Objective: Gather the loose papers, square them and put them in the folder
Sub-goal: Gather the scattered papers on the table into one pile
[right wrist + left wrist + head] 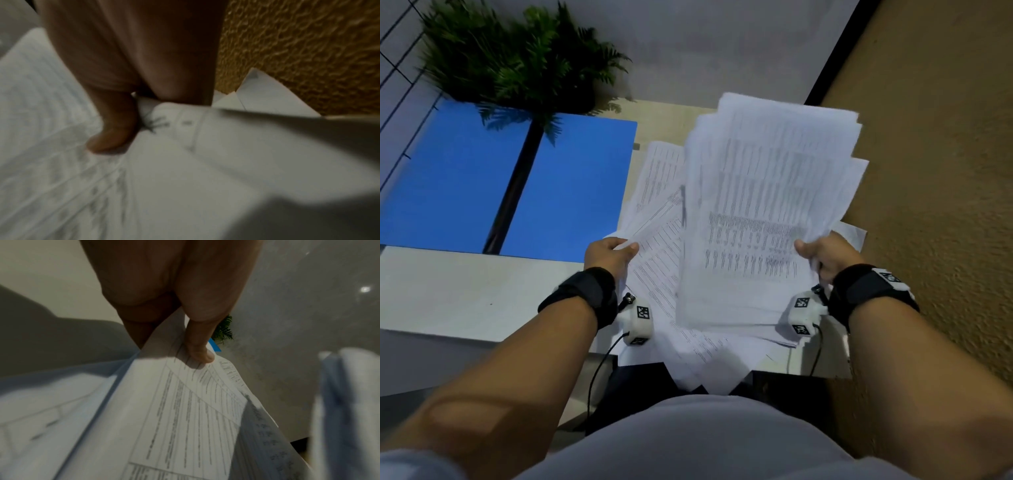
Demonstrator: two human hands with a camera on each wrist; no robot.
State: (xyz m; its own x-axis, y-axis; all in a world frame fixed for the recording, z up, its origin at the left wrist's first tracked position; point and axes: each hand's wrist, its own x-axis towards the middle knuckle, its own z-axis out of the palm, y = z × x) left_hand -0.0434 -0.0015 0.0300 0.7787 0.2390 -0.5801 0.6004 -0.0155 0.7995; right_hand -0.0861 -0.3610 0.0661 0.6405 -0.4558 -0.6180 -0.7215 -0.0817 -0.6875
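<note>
Papers (763,219) are held up over the desk in the head view, uneven at the edges, pinched by the left hand (608,255) at the left and the right hand (825,255) at the right; an open blue folder (571,185) lies far left. Left wrist view: a thumb (200,352) is pressed onto printed sheets. Right wrist view: blurred, a thumb (112,134) is clamped on the stack.

A pale wooden table (674,118) stands against a grey wall, with a lower white ledge (465,291) along its near left side. An open blue folder (571,192) lies flat on the table's left part, and a potted fern (517,58) stands at the folder's far edge, its fronds reaching over the cover. To the folder's right, loose printed papers (657,178) lie fanned and overlapping, some hanging over the near edge.
</note>
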